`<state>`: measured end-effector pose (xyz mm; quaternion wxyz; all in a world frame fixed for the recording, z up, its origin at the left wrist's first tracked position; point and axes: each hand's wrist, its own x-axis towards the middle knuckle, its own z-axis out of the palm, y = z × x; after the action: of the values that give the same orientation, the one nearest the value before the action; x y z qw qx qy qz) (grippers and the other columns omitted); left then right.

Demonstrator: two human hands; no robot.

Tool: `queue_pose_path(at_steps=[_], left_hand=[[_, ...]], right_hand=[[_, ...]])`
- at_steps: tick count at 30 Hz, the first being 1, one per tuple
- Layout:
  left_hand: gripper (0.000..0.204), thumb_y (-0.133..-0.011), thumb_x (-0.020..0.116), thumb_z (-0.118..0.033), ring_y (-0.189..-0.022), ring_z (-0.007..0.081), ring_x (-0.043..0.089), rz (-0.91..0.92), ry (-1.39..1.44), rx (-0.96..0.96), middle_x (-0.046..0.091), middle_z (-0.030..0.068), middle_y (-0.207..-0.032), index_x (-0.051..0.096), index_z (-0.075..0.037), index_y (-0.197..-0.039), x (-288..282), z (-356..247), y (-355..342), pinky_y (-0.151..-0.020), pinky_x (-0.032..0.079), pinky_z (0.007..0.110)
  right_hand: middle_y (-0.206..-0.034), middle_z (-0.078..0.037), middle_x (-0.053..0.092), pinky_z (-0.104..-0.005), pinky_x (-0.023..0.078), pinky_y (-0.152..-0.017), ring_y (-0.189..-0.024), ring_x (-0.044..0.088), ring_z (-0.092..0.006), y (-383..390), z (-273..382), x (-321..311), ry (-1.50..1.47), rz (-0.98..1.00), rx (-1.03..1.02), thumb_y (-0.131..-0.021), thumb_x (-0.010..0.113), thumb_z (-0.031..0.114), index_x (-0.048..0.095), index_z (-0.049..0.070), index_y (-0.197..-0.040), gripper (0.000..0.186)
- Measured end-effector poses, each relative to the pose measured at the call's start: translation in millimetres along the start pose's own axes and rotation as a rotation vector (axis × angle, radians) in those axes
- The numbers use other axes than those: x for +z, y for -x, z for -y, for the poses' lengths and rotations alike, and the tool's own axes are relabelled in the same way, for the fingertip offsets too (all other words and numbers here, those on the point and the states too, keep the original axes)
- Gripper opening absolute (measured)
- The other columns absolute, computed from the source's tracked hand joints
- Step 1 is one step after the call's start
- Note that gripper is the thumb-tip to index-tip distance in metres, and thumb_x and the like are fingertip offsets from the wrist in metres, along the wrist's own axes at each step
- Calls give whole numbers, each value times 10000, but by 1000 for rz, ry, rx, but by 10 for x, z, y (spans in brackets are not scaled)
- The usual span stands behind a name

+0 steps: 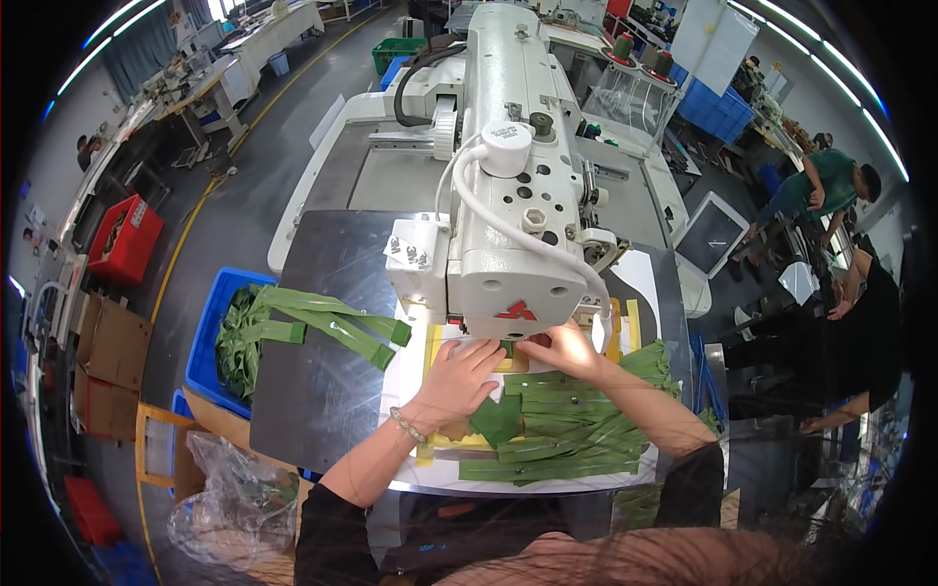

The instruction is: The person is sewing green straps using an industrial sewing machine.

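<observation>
Under the head of a white industrial sewing machine point(513, 264), both of my hands meet at a yellow-edged template. My left hand point(461, 376) lies flat with fingers stretched out, its tips beside a small green fabric end point(506, 348). From the other side my right hand point(572, 354) reaches in, thumb and fingers pressed together by that end; what they pinch is hidden. Below my right forearm a fanned pile of green webbing straps point(576, 430) covers the white sheet. A wider green fabric piece point(496, 420) lies between my wrists.
On the left, a blue bin point(210, 342) holds green straps, several of which point(342, 324) trail onto the dark metal table point(322, 400). A clear plastic bag point(230, 503) and cardboard boxes point(112, 352) stand nearby. At right are a screen point(711, 234) and other people point(831, 186).
</observation>
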<state>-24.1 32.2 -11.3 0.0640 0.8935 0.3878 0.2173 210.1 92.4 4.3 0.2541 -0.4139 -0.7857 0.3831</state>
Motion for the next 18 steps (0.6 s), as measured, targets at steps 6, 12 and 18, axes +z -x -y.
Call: queue_pose_path(at_steps=[6,12,18], left_hand=[[503,-862,611,-276,-1263,173,441,50,71,28,517,61,-1347,512,-67,-1309,-47,110,8,-1023,312,432],[492,-876,590,-293,-1246,174,447,108,74,44,522,46,-1342,511,-86,-1316,-72,204,19,-1042,297,431],[507,-879,568,-346,-1212,174,479,142,65,30,517,22,-1345,496,-132,-1334,-71,223,7,-1041,274,464]], right_hand=[[-1122,-51,636,-343,464,-762,-970,610,-202,98,-16,-149,587,99,-573,-745,718,169,662,114,-1084,348],[-1189,-11,619,-370,428,-809,-1024,593,-180,97,-44,-173,617,108,-695,-729,709,179,649,132,-1122,400],[-1178,12,621,-373,393,-785,-1011,569,-166,69,-72,-163,588,149,-653,-740,694,222,645,147,-1081,353]])
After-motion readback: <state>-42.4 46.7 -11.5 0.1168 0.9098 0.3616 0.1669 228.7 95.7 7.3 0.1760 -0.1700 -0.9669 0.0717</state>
